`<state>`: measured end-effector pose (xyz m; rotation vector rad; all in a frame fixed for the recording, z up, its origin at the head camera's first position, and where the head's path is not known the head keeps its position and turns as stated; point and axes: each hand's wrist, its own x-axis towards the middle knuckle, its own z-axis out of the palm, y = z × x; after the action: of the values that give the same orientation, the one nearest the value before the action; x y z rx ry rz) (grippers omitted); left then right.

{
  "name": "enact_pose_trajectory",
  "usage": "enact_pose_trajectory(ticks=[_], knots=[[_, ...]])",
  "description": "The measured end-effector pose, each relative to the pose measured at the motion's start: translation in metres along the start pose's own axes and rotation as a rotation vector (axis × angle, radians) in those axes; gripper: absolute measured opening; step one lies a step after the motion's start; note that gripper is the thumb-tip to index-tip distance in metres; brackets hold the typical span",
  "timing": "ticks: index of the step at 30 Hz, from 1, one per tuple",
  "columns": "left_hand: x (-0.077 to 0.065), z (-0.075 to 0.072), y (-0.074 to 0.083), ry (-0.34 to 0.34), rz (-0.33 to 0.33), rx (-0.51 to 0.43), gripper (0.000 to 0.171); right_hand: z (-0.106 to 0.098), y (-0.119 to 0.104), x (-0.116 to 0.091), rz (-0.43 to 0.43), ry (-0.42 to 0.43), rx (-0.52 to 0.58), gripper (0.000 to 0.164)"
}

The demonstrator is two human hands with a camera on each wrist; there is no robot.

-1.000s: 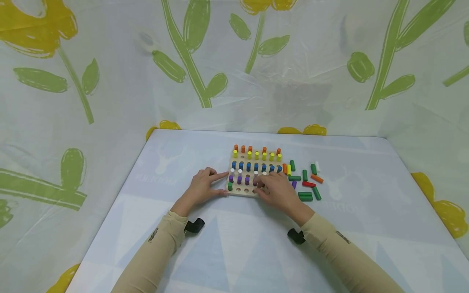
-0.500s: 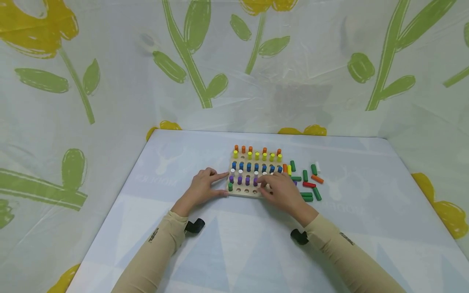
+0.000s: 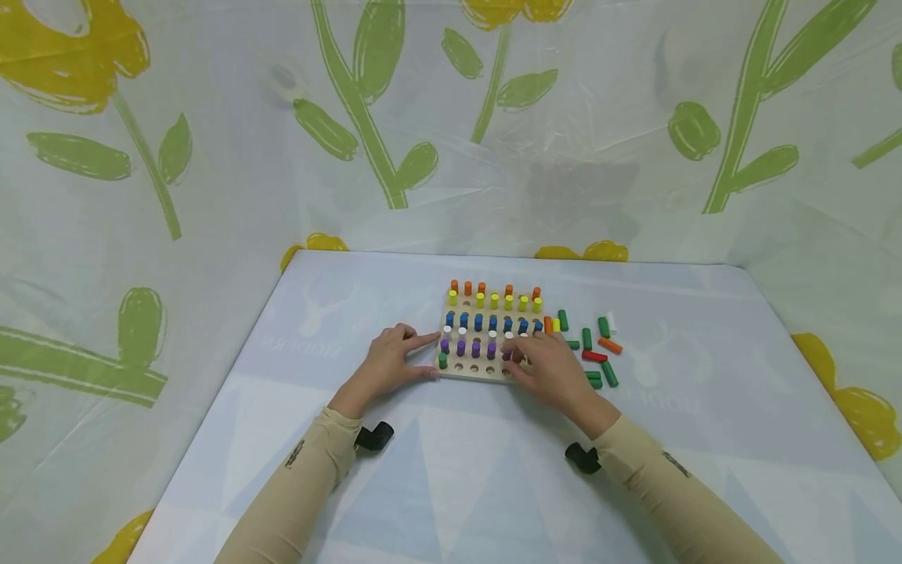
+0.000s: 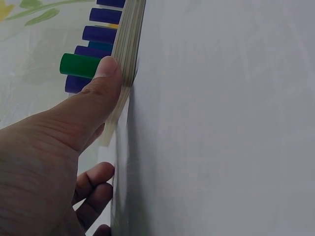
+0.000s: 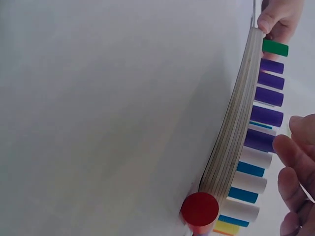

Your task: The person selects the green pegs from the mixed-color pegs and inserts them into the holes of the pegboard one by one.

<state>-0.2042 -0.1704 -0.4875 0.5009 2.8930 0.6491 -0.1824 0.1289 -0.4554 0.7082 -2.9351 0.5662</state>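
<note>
A wooden pegboard (image 3: 461, 375) lies on the table with rows of upright orange, yellow, blue, white and purple pegs. One green peg (image 3: 442, 360) stands at the left of the front row of holes. My left hand (image 3: 386, 362) touches the board's left side, thumb (image 4: 106, 73) at the front corner beside the green peg and index finger farther back. Over the purple row, my right hand (image 3: 550, 370) reaches in from the right. Its fingertip is right at the end of a purple peg (image 5: 260, 140), and the thumb (image 5: 299, 128) stands apart from that peg.
Loose pegs lie on the table right of the board: several green pegs (image 3: 609, 373), a red peg (image 3: 594, 356), an orange peg (image 3: 610, 345) and a white peg (image 3: 611, 322). A flower-patterned curtain (image 3: 599, 157) hangs behind the table's far edge.
My right hand has shifted a little to the right along the purple row, uncovering the fourth purple peg and now reaching the fifth. My left hand has stayed at the board's edge.
</note>
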Motion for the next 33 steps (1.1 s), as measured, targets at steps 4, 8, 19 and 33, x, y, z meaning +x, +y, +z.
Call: enact_pose_trajectory(ticks=[4, 8, 19, 33], knots=[[0.000, -0.001, 0.001, 0.003, 0.007, -0.004, 0.075, -0.001, 0.002, -0.002, 0.015, 0.012, 0.003, 0.023], [-0.001, 0.001, 0.000, 0.004, 0.007, -0.007, 0.075, -0.001, 0.006, -0.004, 0.019, 0.019, -0.002, 0.024], [0.000, 0.002, -0.001, 0.023, 0.019, -0.002, 0.075, -0.003, 0.018, -0.008, 0.053, 0.050, 0.015, 0.024], [0.000, 0.001, 0.000, 0.014, 0.006, -0.005, 0.074, -0.008, 0.040, -0.014, 0.082, 0.070, -0.006, 0.021]])
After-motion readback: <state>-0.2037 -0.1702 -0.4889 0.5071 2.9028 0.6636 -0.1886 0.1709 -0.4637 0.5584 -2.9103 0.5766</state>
